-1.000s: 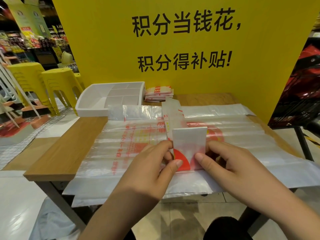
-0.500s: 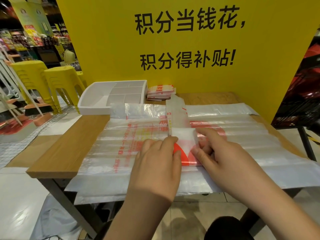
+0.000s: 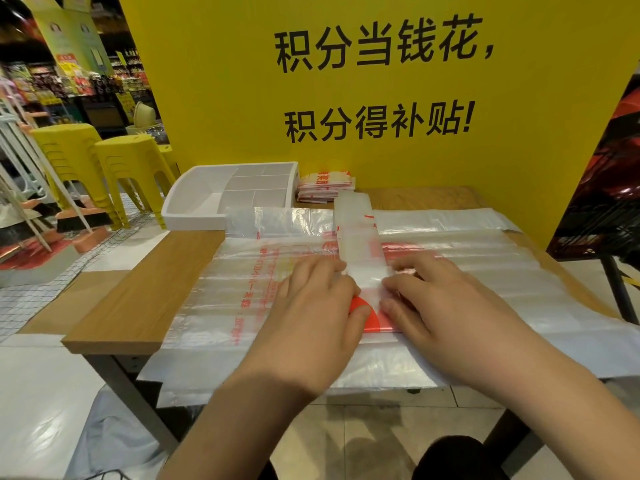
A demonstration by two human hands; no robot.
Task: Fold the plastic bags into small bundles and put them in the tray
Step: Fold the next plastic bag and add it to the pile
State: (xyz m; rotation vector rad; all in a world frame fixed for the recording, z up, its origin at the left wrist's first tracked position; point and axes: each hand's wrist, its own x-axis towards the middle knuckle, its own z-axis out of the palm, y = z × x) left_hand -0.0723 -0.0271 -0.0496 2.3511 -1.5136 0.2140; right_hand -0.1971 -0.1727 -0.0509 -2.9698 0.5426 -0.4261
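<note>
We press the left hand (image 3: 318, 306) and the right hand (image 3: 440, 306), fingers flat, on a folded bag strip (image 3: 358, 237) lying across spread bags (image 3: 485, 271) on the table (image 3: 149, 289). Tray (image 3: 194, 216) and bundles (image 3: 325, 185) stand behind, side by side.

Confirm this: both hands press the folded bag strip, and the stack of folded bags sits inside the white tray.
Wrong on one point. The head view shows the stack of folded bags lying on the table beside the white tray, not inside it. The left hand and right hand do press the folded bag strip.
</note>
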